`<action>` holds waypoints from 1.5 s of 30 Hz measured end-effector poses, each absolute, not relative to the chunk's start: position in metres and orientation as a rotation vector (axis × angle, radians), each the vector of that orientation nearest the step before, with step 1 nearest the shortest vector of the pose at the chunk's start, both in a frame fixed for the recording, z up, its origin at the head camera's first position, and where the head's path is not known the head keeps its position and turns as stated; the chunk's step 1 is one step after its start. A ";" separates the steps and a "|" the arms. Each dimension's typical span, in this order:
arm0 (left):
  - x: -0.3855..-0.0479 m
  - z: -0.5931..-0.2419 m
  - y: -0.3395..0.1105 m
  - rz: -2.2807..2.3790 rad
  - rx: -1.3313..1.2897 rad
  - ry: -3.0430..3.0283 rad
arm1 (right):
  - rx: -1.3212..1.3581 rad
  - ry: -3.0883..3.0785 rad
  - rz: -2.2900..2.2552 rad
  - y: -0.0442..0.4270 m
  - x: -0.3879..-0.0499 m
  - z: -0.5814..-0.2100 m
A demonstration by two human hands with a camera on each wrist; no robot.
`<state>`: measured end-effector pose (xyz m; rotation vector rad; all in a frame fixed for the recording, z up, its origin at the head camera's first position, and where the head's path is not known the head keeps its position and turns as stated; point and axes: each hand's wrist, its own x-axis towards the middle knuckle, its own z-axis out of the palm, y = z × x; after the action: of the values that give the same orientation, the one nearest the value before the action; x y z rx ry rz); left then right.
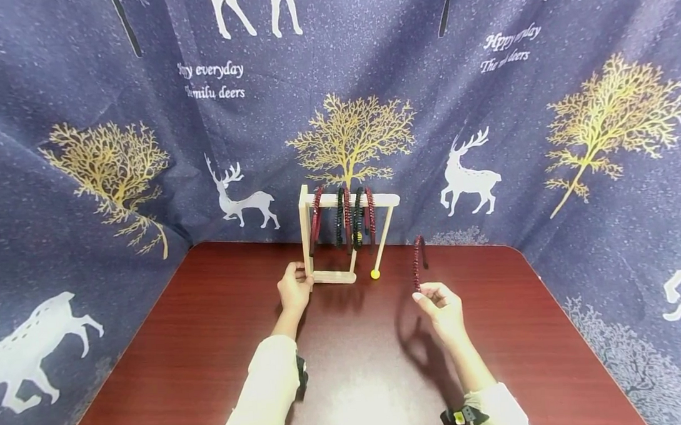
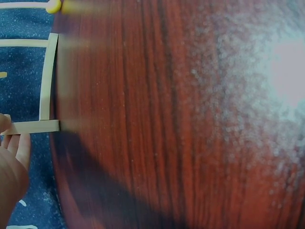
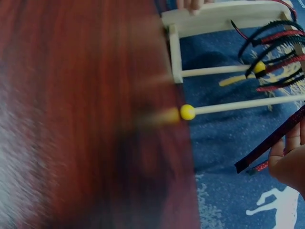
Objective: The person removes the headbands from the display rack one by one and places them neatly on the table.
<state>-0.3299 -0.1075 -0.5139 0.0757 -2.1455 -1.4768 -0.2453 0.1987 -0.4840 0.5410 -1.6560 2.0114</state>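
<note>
A pale wooden rack (image 1: 334, 277) stands toward the back of the table, with several red and black headbands (image 1: 347, 218) hung over its top bar (image 1: 386, 199). The left hand (image 1: 295, 291) grips the rack's left upright; in the left wrist view, that hand (image 2: 13, 167) has its thumb and fingers on either side of the wood (image 2: 35, 126). To the right of the rack, the right hand (image 1: 445, 310) pinches a dark red beaded headband (image 1: 416, 266) by its lower end, held apart from the rack. The right wrist view has this hand (image 3: 289, 164) at the right edge with the headband (image 3: 271, 143).
Yellow balls (image 1: 375, 274) cap rods on the rack's right side. The reddish-brown table (image 1: 239, 366) reaches back to a blue cloth (image 1: 369, 67) printed with deer and trees. Bright glare lies on the table's front middle.
</note>
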 end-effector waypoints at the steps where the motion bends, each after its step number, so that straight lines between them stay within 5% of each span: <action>1: -0.330 -0.514 -0.108 -1.481 0.075 -2.145 | 0.540 -1.672 2.011 0.197 -0.245 -0.486; 15: -0.329 -0.515 -0.109 -1.496 0.059 -2.146 | 0.302 -2.038 1.984 0.172 -0.225 -0.480; 45: -0.332 -0.513 -0.110 -1.454 0.038 -2.163 | 0.589 -2.471 1.874 0.123 -0.192 -0.475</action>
<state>-0.3315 -0.1098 -0.5135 0.0382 -2.1632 -1.4544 -0.1916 0.1228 -0.4752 0.5888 -2.4707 1.8737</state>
